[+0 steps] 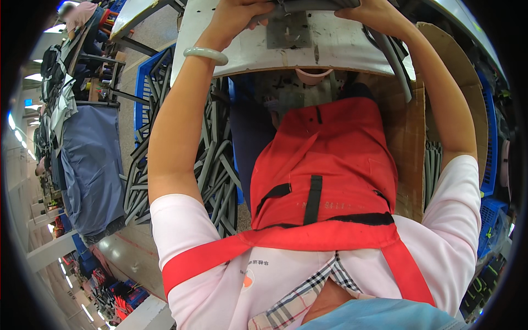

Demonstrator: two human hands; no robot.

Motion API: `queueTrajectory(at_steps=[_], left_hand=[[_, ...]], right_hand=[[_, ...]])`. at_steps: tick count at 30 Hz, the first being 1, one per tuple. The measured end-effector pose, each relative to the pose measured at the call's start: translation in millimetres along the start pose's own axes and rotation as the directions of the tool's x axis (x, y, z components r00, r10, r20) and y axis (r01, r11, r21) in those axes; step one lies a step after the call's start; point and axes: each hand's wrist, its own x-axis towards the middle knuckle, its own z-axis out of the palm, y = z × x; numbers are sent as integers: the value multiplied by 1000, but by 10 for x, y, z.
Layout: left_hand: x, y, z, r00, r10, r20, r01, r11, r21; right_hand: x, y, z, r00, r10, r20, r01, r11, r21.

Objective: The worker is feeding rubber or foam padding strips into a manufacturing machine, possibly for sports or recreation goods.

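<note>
I see both hands clenched on the grey rubber strip above the square grey metal plate — left hand, right hand — strip running left-right, equally near both.

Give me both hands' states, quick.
Left hand: closed on the grey tube.
Right hand: on the same tube; grip cannot be told.

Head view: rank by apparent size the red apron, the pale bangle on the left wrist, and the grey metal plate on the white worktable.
1. Red fabric apron, though nearness to the camera enlarges it.
2. Grey square metal plate.
3. Pale green bangle, thin, only slightly smaller than the plate.
</note>
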Motion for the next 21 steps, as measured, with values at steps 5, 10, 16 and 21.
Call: queueTrajectory(at_steps=[5,10,16,21], left_hand=[[-281,96,40,998,51,-41,-53,998,-43],[-315,140,56,996,70,-58,-68,997,35],[-84,-110,-184,978,189,-91,-198,975,-102],[-602,6,-49,990,138,-11,-121,905,407]], right_hand=[[-191,-22,19,995,-34,-92,28,998,-60],[-180,2,50,994,-48,-93,41,997,-72],[-317,7,-54,974,88,-208,-114,986,-118],[-553,-77,565,947,-309,91,319,938,-135]])
